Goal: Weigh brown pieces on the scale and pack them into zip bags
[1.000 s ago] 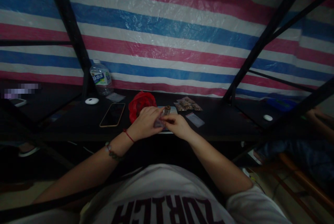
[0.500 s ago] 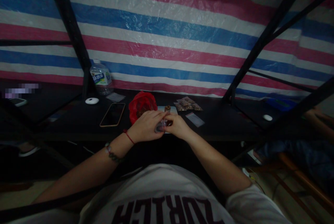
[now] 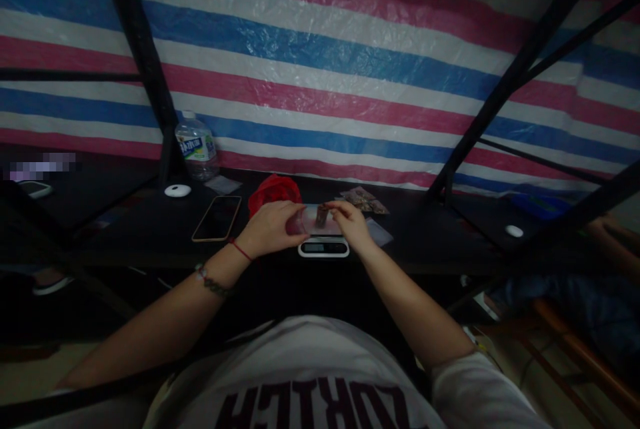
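A small white digital scale [image 3: 324, 255] with a dark display stands at the front edge of the black table. On its platform is a small clear container [image 3: 321, 217] with brown contents. My right hand [image 3: 353, 223] comes in from the right, thumb and forefinger pinched at the container's upper rim. My left hand [image 3: 270, 229] is curled at the scale's left side and holds a clear plastic bag [image 3: 296, 222] between thumb and fingers. Behind the left hand lies an open red plastic bag [image 3: 274, 190]; its contents are hidden now.
Filled small bags [image 3: 365, 200] lie behind my right hand, and a flat clear bag [image 3: 380, 233] lies beside it. To the left are a phone [image 3: 217, 218], a white oval device [image 3: 177, 191] and a large bottle [image 3: 197, 147]. Black metal posts [image 3: 150, 75] frame the table.
My hands have moved apart, uncovering the scale's display. The left hand has drawn the clear bag leftward; the right has gone up and slightly right to the container.
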Motion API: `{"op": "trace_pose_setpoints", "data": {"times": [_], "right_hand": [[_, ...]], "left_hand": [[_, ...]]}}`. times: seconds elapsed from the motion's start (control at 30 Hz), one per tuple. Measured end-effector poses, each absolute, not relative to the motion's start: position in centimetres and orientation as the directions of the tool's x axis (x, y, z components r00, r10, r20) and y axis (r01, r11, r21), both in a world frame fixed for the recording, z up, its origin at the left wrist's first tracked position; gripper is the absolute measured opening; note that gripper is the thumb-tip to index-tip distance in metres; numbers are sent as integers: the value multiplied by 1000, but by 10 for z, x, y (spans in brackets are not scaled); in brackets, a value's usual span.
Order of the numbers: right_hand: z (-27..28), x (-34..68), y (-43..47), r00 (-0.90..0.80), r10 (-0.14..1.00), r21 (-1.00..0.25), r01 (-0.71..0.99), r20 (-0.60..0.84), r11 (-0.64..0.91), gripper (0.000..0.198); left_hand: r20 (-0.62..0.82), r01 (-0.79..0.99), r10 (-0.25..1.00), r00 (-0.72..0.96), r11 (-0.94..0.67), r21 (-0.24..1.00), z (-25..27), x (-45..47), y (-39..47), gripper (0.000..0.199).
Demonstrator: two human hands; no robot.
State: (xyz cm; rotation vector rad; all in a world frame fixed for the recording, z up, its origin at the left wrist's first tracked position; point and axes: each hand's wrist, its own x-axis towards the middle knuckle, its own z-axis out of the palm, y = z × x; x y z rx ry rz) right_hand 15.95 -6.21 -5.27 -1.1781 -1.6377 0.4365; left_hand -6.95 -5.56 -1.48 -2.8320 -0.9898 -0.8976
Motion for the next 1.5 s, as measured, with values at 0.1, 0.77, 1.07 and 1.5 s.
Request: {"op": "trace_pose_setpoints", "data": {"times": [0.1, 0.77, 1.07, 1.5], "right_hand": [[-67, 175, -35, 137, 883, -762, 575, 449, 298, 49], [-62, 137, -10, 8, 934, -822, 479, 356, 309, 42], [-34, 110, -14, -237, 832, -719, 421, 502, 554, 43], [-1, 100, -17, -401, 777, -698, 358, 485, 620, 38]], "left_hand": [[587, 657, 625, 514, -727, 198, -10, -80, -43, 59], [446, 747, 815, 371, -547, 378, -53, -89, -4, 65], [522, 626, 784, 336, -600, 499, -42, -87, -12, 66], [500, 445, 819, 282, -574, 688, -33, -85, -21, 57]]}}
